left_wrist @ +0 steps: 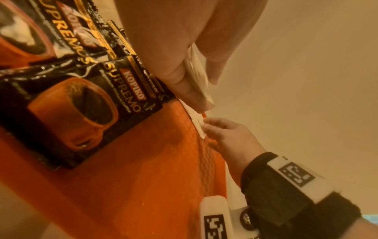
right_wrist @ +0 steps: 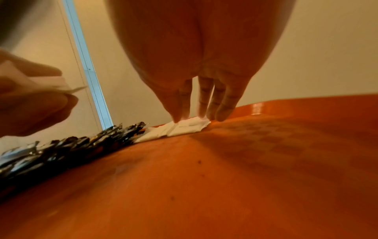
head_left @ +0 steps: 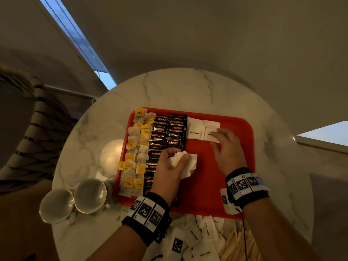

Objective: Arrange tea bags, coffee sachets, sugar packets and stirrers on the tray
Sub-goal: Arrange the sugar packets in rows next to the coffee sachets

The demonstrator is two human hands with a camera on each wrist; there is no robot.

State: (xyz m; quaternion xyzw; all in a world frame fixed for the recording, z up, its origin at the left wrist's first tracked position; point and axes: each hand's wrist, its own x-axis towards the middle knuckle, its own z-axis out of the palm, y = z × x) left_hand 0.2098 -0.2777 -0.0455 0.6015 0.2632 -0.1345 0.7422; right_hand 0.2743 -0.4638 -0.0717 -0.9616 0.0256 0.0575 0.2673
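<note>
A red tray [head_left: 235,166] lies on a round marble table [head_left: 188,87]. Tea bags [head_left: 135,147] fill its left columns, and black coffee sachets [head_left: 165,140] lie beside them. White sugar packets [head_left: 194,131] start a row at the tray's far side. My left hand [head_left: 178,157] grips a crumpled bunch of sugar packets [head_left: 188,164] above the sachets; the left wrist view shows the bunch [left_wrist: 196,72] pinched between thumb and fingers. My right hand [head_left: 220,136] has straight fingers [right_wrist: 204,100] whose tips press one sugar packet [right_wrist: 184,127] down at the right end of the row.
Two cups [head_left: 56,204] [head_left: 90,194] and a white dome-shaped object [head_left: 112,157] stand left of the tray. Loose sugar packets [head_left: 197,238] and wooden stirrers [head_left: 237,245] lie at the table's near edge. A woven chair [head_left: 37,129] is at the far left.
</note>
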